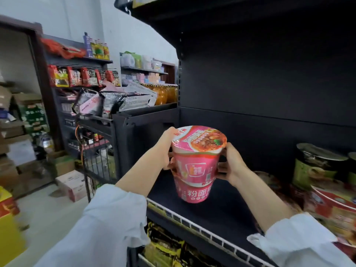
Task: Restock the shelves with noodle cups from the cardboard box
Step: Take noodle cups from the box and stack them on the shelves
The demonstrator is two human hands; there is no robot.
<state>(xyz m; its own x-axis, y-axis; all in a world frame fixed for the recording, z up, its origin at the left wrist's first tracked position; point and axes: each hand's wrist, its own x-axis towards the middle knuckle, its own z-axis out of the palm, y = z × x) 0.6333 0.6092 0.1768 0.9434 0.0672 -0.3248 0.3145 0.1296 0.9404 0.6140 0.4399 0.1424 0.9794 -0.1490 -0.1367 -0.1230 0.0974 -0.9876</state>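
Both hands, left hand [165, 151] and right hand [231, 162], gripped two stacked pink plastic noodle cups [196, 162] above the black metal shelf [221, 212], behind its white wire front rail [192, 224], with bare board around.

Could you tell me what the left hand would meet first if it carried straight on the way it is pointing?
Probably the dark back panel of the shelf. The left hand points into bare space there, though depth is hard to judge.

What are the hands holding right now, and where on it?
Both hands grip the upper pink noodle cup by its sides: left hand on its left, right hand on its right. It sits on a second pink cup.
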